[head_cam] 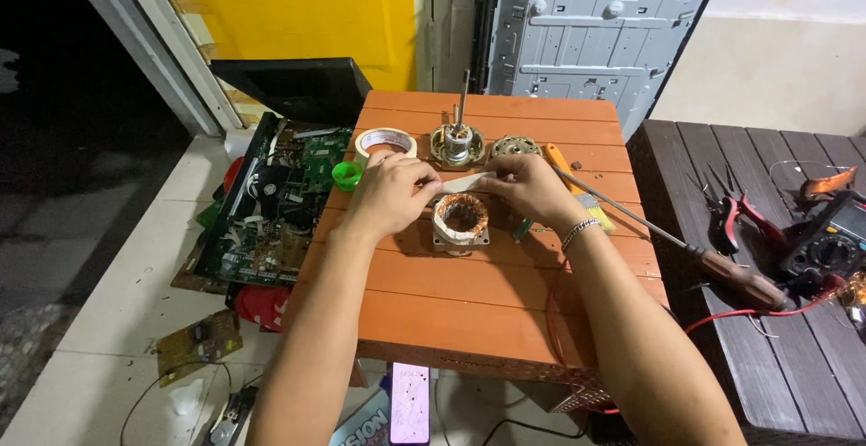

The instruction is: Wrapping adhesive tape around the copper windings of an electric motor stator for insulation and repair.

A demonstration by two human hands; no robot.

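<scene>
My left hand [393, 192] and my right hand [527, 186] hold a strip of pale masking tape [465, 182] stretched between them, just above a motor stator [460, 220] with copper windings wrapped in white. The stator sits on an orange wooden table [469, 302]. A roll of masking tape [385, 142] lies just beyond my left hand. A motor rotor with an upright shaft [457, 139] and a round metal end cover [515, 147] stand behind the strip.
A long screwdriver [667, 237] spans from the orange table to a dark slatted table [812, 338] holding red pliers [735, 216] and a multimeter [834, 239]. An orange-handled brush [577, 189] lies by my right wrist. Opened electronics with circuit boards [271, 202] rest on the floor at left.
</scene>
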